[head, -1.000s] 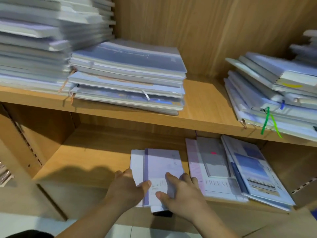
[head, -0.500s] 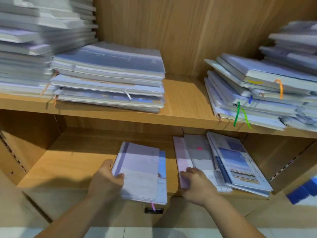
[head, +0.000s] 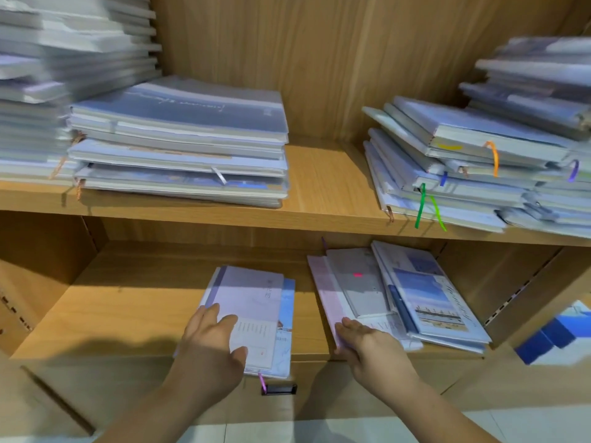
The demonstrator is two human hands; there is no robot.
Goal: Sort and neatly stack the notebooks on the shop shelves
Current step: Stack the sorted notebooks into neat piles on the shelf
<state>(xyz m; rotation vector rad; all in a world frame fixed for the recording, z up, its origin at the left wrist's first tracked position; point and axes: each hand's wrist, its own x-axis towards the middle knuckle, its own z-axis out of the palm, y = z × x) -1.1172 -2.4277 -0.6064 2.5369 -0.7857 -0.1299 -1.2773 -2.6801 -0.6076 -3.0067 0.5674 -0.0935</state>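
Ok, change since a second ago: both hands were on the small lilac notebook stack (head: 252, 318); only the left hand (head: 209, 343) is on it now, and the right hand (head: 367, 343) has gone over to the pink notebook (head: 323, 292).

Left fingers (head: 204, 314) are spread and flat on the lilac cover, pressing rather than pinching. Right fingers sit at the pink notebook's front-left corner; I can't tell whether they hook under the edge or just push.

My read: the lilac stack counts as placed, and the fanned pile is next to be squared.

Lower shelf (head: 128, 302):
- Lilac stack at front centre, with a blue-edged book showing under its right side and a pink ribbon (head: 262, 382) hanging off the front.
- Just to its right and not touching it: the pink notebook, a grey one (head: 358, 282) overlapping it, and a blue-cover notebook (head: 428, 298) skewed on top.

Upper shelf (head: 326, 187):
- Tall blurred stack (head: 64, 75) on the left.
- Tidy wide stack (head: 179, 145) beside it.
- Staggered stack (head: 447, 161) on the right with ribbons dangling, and more piled behind it.
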